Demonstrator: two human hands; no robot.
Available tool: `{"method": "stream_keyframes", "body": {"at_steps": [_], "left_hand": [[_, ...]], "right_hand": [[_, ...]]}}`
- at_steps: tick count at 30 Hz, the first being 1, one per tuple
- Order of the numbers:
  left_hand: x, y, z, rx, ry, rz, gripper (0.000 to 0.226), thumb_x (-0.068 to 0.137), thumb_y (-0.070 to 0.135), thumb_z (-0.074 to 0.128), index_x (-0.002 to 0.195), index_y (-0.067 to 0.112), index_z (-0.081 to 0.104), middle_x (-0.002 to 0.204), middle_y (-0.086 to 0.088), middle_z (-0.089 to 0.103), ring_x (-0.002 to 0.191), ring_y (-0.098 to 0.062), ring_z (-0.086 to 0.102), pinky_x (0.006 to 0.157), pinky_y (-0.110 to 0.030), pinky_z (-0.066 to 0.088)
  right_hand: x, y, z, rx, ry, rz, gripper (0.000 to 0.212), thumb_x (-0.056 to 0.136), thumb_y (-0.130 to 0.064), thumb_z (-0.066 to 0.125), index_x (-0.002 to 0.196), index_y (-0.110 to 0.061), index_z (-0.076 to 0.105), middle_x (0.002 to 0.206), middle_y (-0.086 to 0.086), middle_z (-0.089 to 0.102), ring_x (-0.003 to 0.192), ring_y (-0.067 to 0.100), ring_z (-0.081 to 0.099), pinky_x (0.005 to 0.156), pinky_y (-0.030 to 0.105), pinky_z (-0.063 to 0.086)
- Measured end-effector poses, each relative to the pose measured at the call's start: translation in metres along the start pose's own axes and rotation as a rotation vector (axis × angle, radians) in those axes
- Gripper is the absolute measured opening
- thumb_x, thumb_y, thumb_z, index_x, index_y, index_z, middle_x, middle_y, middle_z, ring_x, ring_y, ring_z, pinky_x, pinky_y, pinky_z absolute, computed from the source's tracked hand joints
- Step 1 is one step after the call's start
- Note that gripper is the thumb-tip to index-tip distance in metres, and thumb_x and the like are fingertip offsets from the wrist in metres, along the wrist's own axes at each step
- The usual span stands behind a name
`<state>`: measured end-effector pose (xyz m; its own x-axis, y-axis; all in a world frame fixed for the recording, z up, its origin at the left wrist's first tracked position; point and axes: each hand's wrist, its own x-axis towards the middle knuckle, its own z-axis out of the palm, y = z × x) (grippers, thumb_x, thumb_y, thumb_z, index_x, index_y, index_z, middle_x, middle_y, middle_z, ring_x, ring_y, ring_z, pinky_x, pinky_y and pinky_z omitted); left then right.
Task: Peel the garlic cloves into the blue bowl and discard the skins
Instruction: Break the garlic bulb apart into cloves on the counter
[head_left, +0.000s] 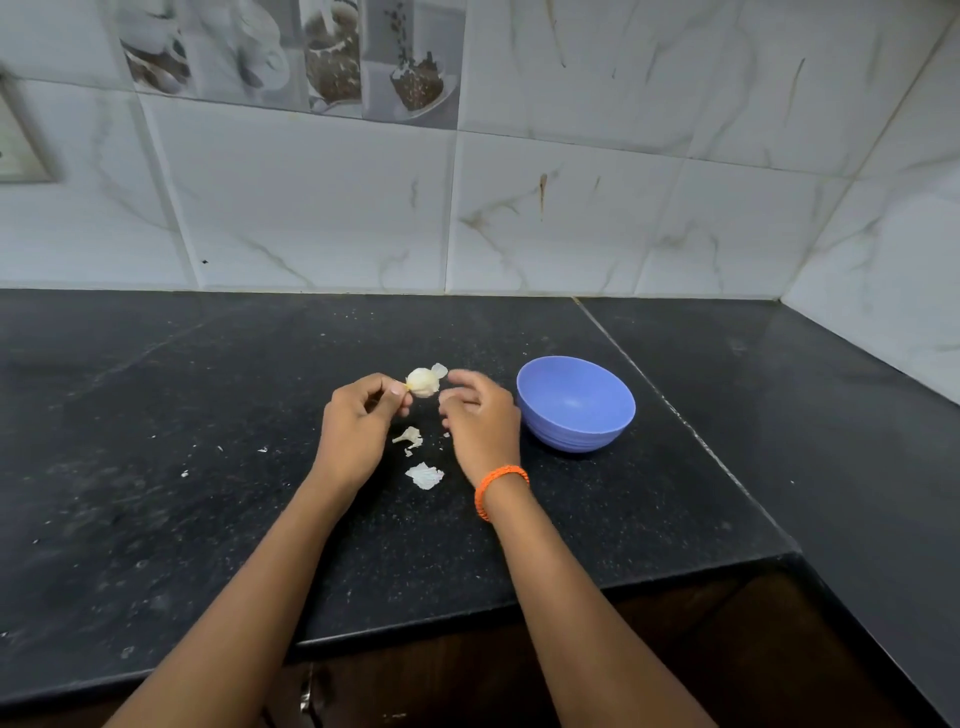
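Pretty early in the job from the look of it. The left hand (363, 410) has a garlic piece (423, 382) pinched at one end between thumb and fingertips, held just off the black countertop (156, 415). It looks like a small bulb or a fat clove with papery skin still clinging to it, and a flap of skin sticks out on the side toward the other hand. Can't tell which it is at this size.

The right hand (480, 415), the one with the orange thread bracelet (501, 488) on the wrist, is blurred. Its fingers are loosely curled and partly open right beside the garlic, and I can't tell whether they're holding a bit of skin or nothing at all.

The blue bowl (575, 402) sits just past the right hand, on the side away from the left, and it's empty, so no peeled cloves are in yet.

A few skin scraps (423, 475) lie on the counter between the two wrists, nearer the body than the garlic, plus tiny flecks out beyond the left hand.

So my read: only the outer layers are off. Still left are the actual peeling, dropping cloves in the bowl, and clearing all those skins. No bin in view either.
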<state>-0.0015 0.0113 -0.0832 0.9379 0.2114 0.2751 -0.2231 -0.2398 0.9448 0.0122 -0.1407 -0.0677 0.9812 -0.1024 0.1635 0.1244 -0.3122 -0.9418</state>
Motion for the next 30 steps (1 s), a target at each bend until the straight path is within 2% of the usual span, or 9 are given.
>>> {"method": "stream_keyframes", "body": {"at_steps": [3, 6, 8, 10, 14, 19, 22, 26, 30], "left_hand": [[-0.004, 0.005, 0.003, 0.008, -0.146, 0.052, 0.028, 0.109, 0.014, 0.061, 0.086, 0.015, 0.078, 0.083, -0.003, 0.076, 0.078, -0.014, 0.069, 0.075, -0.031, 0.05], [-0.008, 0.006, 0.006, 0.156, -0.139, 0.141, 0.015, 0.104, 0.019, 0.07, 0.092, 0.025, 0.077, 0.084, 0.004, 0.077, 0.078, -0.016, 0.072, 0.071, -0.027, 0.055], [-0.011, 0.008, 0.008, 0.087, -0.128, 0.141, 0.008, 0.102, 0.019, 0.073, 0.103, 0.027, 0.073, 0.086, 0.004, 0.078, 0.074, -0.015, 0.073, 0.067, -0.023, 0.055], [-0.011, 0.009, 0.01, 0.012, -0.169, 0.123, 0.016, 0.105, 0.015, 0.068, 0.115, 0.027, 0.07, 0.087, 0.0, 0.079, 0.075, -0.017, 0.074, 0.067, -0.023, 0.055], [-0.009, 0.008, 0.011, -0.077, -0.201, 0.101, 0.025, 0.109, 0.012, 0.061, 0.129, 0.023, 0.071, 0.093, -0.005, 0.081, 0.085, -0.027, 0.077, 0.077, -0.04, 0.06], [-0.01, 0.011, 0.016, -0.1, -0.189, 0.1, 0.022, 0.106, 0.021, 0.068, 0.126, 0.02, 0.078, 0.095, -0.002, 0.083, 0.089, -0.024, 0.078, 0.083, -0.04, 0.063], [-0.007, 0.011, 0.018, -0.105, -0.175, 0.105, 0.023, 0.104, 0.024, 0.071, 0.124, 0.018, 0.08, 0.099, 0.0, 0.084, 0.093, -0.024, 0.079, 0.087, -0.041, 0.065], [-0.007, 0.011, 0.018, -0.096, -0.175, 0.11, 0.022, 0.105, 0.021, 0.07, 0.124, 0.017, 0.08, 0.107, 0.002, 0.083, 0.097, -0.022, 0.079, 0.09, -0.044, 0.065], [-0.005, 0.008, 0.014, -0.086, -0.19, 0.125, 0.024, 0.109, 0.029, 0.064, 0.121, 0.019, 0.081, 0.106, 0.0, 0.083, 0.1, -0.025, 0.079, 0.093, -0.05, 0.063]], "right_hand": [[-0.001, 0.002, -0.012, 0.344, -0.168, 0.006, 0.029, 0.105, -0.012, 0.064, 0.134, -0.011, 0.069, 0.112, 0.014, 0.078, 0.09, 0.019, 0.076, 0.076, 0.033, 0.063], [-0.004, 0.01, -0.018, 0.222, -0.127, -0.1, 0.026, 0.1, -0.017, 0.074, 0.125, -0.016, 0.075, 0.11, 0.007, 0.078, 0.091, 0.017, 0.075, 0.073, 0.029, 0.061], [-0.006, 0.011, -0.019, 0.206, -0.099, -0.114, 0.034, 0.092, -0.022, 0.084, 0.125, -0.018, 0.074, 0.111, 0.002, 0.078, 0.099, 0.016, 0.075, 0.079, 0.03, 0.063], [-0.007, 0.01, -0.02, 0.206, -0.101, -0.132, 0.039, 0.086, -0.023, 0.089, 0.122, -0.017, 0.075, 0.11, -0.001, 0.079, 0.102, 0.014, 0.076, 0.085, 0.033, 0.065], [-0.004, 0.011, -0.024, 0.131, -0.146, -0.214, 0.031, 0.095, -0.026, 0.081, 0.125, -0.02, 0.076, 0.115, -0.002, 0.076, 0.104, 0.012, 0.074, 0.091, 0.031, 0.063], [-0.001, 0.018, -0.03, -0.043, -0.196, -0.284, 0.037, 0.109, -0.028, 0.061, 0.146, -0.023, 0.065, 0.136, -0.003, 0.064, 0.123, 0.005, 0.062, 0.101, 0.015, 0.052], [0.0, 0.019, -0.03, 0.003, -0.179, -0.282, 0.034, 0.109, -0.029, 0.061, 0.142, -0.022, 0.069, 0.132, -0.003, 0.068, 0.118, 0.008, 0.066, 0.1, 0.021, 0.056], [0.004, 0.02, -0.031, 0.149, -0.152, -0.236, 0.028, 0.107, -0.011, 0.06, 0.128, -0.019, 0.078, 0.122, -0.001, 0.075, 0.101, 0.017, 0.076, 0.088, 0.029, 0.063], [0.005, 0.017, -0.03, 0.246, -0.217, -0.225, 0.025, 0.104, -0.01, 0.066, 0.125, -0.014, 0.078, 0.118, -0.005, 0.079, 0.102, 0.019, 0.077, 0.089, 0.037, 0.065]]}}
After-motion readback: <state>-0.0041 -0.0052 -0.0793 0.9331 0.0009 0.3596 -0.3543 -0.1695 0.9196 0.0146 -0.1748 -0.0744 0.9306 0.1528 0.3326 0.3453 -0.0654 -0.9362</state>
